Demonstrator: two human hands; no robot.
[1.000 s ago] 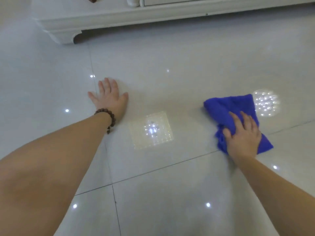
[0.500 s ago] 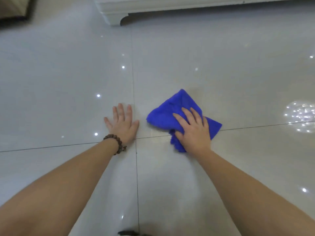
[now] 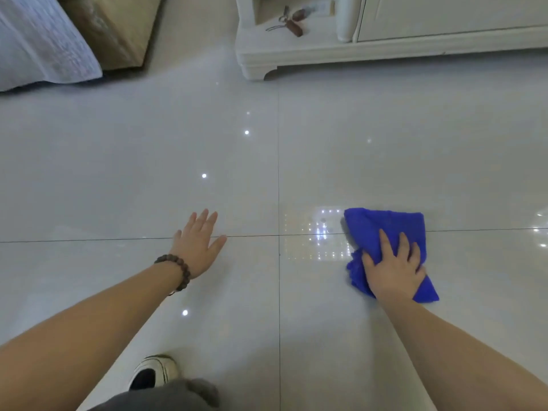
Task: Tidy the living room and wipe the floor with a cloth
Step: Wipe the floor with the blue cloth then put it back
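Blue and bunched, the cloth lies on the glossy tile floor, right of the grout cross. It looks soft, light and limp, likely to slide easily. The right hand presses flat on its near half, fingers spread; that broad palm hold suits it. The left hand rests open on bare tile, holding nothing.

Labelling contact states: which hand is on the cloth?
The right hand, pressing the blue cloth to the floor. The left hand, with the bead bracelet, rests on bare tile.
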